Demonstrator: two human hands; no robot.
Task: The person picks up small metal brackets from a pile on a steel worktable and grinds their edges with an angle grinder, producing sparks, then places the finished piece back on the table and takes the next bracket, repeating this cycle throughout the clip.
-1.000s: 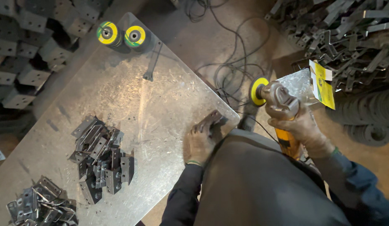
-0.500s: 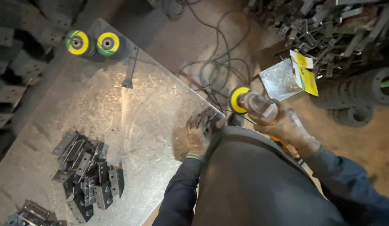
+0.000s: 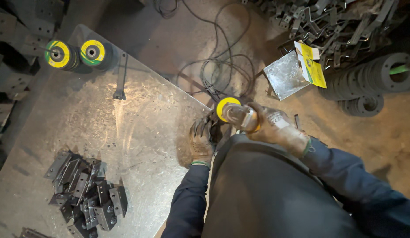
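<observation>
My gloved right hand (image 3: 277,128) grips an angle grinder (image 3: 240,115) whose yellow-labelled disc (image 3: 226,107) points toward the table's right edge. My gloved left hand (image 3: 204,136) rests at that edge of the metal table (image 3: 103,132), fingers curled over a small dark metal piece right beside the disc. What exactly lies under the fingers is hard to make out.
A pile of dark metal brackets (image 3: 86,191) lies at the table's near left. Two stacks of yellow-labelled discs (image 3: 75,53) stand at the far corner, a wrench-like tool (image 3: 121,79) beside them. Black cables (image 3: 214,61), a metal plate (image 3: 284,77), flange rings (image 3: 372,83) cover the floor.
The view has shifted a little. The grinder in my right hand has come closer to my left hand at the table edge.
</observation>
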